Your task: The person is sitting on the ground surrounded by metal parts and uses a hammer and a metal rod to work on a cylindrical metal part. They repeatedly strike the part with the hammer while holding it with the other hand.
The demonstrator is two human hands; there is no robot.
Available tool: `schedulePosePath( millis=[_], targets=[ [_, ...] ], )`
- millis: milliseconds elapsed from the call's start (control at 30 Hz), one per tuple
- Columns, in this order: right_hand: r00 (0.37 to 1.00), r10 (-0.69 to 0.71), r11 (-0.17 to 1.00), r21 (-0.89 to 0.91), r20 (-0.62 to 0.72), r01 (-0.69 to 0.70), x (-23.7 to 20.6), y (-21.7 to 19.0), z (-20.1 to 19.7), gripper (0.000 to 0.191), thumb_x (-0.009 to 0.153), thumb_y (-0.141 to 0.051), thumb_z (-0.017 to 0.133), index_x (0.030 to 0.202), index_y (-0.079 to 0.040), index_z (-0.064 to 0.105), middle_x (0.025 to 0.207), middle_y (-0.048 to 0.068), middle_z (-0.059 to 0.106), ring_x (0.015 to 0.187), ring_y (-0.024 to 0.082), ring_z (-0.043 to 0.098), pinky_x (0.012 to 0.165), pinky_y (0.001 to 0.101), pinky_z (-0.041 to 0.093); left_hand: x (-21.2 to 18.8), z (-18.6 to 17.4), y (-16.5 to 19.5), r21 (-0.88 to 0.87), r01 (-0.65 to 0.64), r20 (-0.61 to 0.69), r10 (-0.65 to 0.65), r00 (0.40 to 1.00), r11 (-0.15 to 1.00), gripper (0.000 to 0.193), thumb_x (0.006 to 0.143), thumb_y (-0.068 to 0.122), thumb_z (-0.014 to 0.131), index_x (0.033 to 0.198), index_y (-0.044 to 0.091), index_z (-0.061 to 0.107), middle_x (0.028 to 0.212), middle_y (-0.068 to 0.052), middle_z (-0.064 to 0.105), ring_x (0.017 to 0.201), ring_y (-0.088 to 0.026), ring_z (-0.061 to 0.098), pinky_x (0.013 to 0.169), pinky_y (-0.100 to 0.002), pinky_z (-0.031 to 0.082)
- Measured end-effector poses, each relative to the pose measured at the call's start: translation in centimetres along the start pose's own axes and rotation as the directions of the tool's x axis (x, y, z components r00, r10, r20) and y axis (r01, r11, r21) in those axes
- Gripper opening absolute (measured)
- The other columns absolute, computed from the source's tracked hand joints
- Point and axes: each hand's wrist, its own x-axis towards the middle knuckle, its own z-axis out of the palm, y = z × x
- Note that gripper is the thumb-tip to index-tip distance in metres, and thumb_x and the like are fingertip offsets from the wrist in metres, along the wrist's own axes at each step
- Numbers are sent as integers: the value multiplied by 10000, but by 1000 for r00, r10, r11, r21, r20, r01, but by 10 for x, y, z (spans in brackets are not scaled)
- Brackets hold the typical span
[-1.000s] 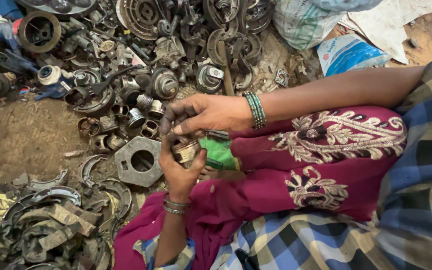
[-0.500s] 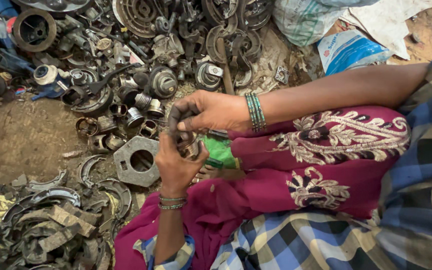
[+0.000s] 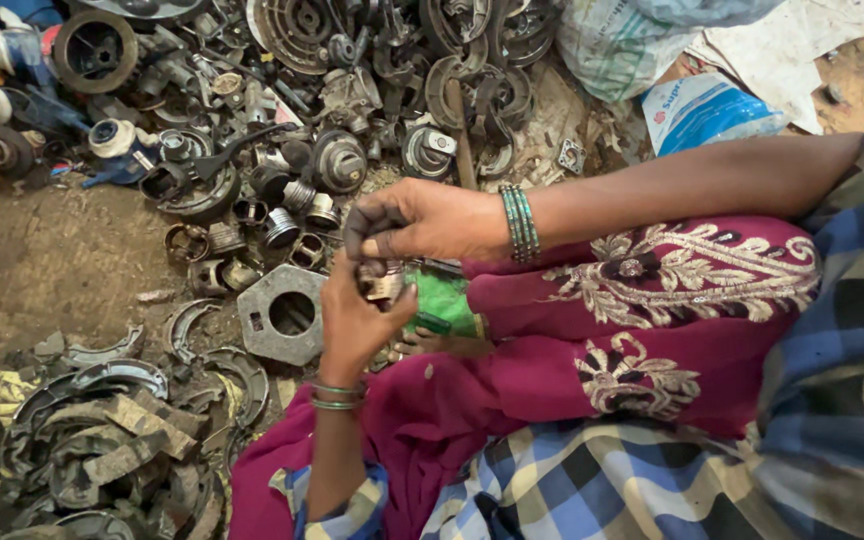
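Here, small metal part (image 3: 380, 285), half hidden by left hand (image 3: 352, 320)

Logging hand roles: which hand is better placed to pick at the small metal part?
Right, likely. The right hand hovers over the small metal part, fingertips curled just above it, while the left hand is occupied cupping it from below.

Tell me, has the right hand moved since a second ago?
Barely. The right hand stays just above the small metal part in the left hand, right of the square metal plate.
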Motion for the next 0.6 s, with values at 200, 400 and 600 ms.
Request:
schedulePosePath(
  millis=[200, 400, 600],
  targets=[
    [1000, -6, 984, 175, 8, 4, -3, -16, 7, 142, 1079, -74, 608, 1205, -14, 637, 999, 0, 670, 939, 77, 634, 846, 262, 558, -2, 2, -7, -793, -37, -124, -101, 987, 609, 749, 779, 86, 865, 1399, 43, 447, 1227, -76, 609, 1091, -195, 649, 929, -343, 595],
    [997, -46, 994, 101, -65, 52, 0, -14, 2, 198, 1042, -105, 614, 1223, -26, 628, 1074, -5, 693, 1024, 77, 670, 950, 283, 584, -6, 7, -4, -817, -114, -180, -62, 982, 565, 731, 875, 88, 782, 1504, 2, 420, 1335, -100, 590, 1213, -193, 624, 1047, -321, 546],
    [995, -92, 995, 34, -31, 93, 1, -6, -1, 197, 1096, -131, 557, 1236, -18, 637, 1078, 21, 714, 1054, 89, 671, 1004, 294, 568, -7, 20, -2, -860, -128, -203, -102, 974, 495, 774, 878, 125, 824, 1512, -3, 399, 1316, -118, 572, 1192, -216, 607, 992, -338, 543]
  ],
)
